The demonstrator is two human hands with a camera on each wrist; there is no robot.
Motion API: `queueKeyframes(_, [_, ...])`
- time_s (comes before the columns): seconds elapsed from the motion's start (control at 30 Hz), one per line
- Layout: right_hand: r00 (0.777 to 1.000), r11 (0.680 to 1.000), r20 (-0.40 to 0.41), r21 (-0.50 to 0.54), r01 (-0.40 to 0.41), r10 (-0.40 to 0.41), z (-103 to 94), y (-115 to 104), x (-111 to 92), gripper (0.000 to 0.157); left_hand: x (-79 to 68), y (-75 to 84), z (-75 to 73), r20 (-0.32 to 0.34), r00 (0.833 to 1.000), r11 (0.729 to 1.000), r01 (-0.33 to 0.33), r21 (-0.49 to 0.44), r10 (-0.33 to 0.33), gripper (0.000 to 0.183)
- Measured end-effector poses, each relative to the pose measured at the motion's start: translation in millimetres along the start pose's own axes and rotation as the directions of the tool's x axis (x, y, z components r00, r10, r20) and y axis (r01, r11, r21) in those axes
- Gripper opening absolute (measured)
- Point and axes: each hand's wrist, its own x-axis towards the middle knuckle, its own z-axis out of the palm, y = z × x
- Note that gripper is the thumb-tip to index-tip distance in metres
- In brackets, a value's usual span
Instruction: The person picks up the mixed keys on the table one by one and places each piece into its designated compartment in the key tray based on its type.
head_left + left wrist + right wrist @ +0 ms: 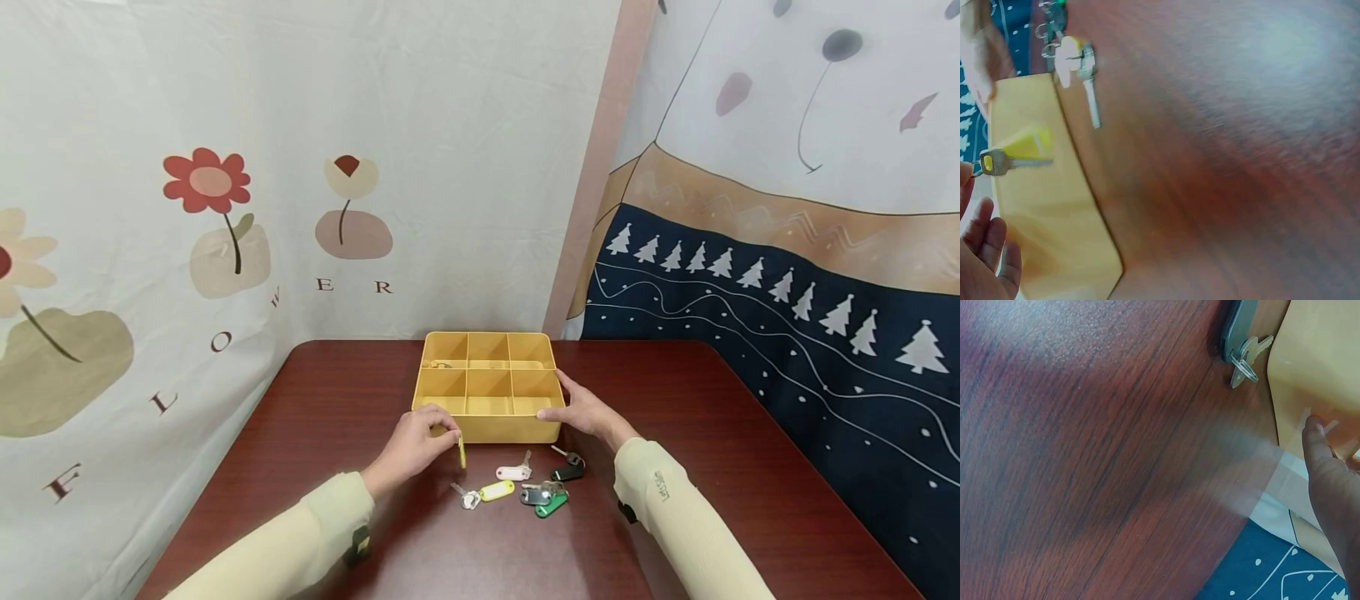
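My left hand (414, 440) pinches the ring of a key (1007, 163) with a yellow tag (1034, 145), which dangles before the front wall of a yellow compartment box (491, 429). My right hand (592, 410) grips the box's front right corner, thumb at the front rim and fingers along the right side. The box has two rows of compartments, and the back left one contains a small ringed item (437, 364), too small to make out. In front of the box lie keys with a pale pink tag (513, 473), a yellow tag (497, 491) and a green tag (551, 505).
Also in that group are a dark grey tag (536, 497) and a black tag (567, 472) with a key. Everything stands on a dark red wooden table (300, 500). Printed curtains (465, 167) hang behind and at the right.
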Motion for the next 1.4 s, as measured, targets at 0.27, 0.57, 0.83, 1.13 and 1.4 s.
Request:
queueKeyframes(0.27, [1.0,1.0,0.0,-0.002,-0.009,0.009,-0.7,1.2,-0.4,0.1,17.5,7.3,-19.7,-0.061,0.997,0.998,0.04,-0.054,-0.043,0.004])
queueKeyframes(0.57, [1.0,1.0,0.0,-0.004,-0.011,0.011,-0.6,2.4,-1.8,0.105,39.2,4.7,-32.3,-0.13,0.988,0.995,0.074,-0.067,-0.082,0.005])
queueKeyframes(0.83, [1.0,1.0,-0.004,-0.009,-0.015,0.015,0.1,2.5,-2.5,0.101,54.3,-2.7,-31.5,-0.178,0.975,0.99,0.123,-0.064,-0.133,0.005])
queueKeyframes(1.13, [1.0,1.0,0.001,0.007,-0.013,0.013,-0.4,2.1,-2.5,0.105,66.8,-14.8,-29.1,-0.184,0.967,0.985,0.174,-0.025,-0.175,0.008])
queueKeyframes(1.4, [1.0,1.0,-0.005,0.013,-0.021,0.021,-0.1,-0.2,-2.8,0.102,72.4,-22.2,-27.1,-0.183,0.962,0.979,0.204,-0.007,-0.202,0.011])
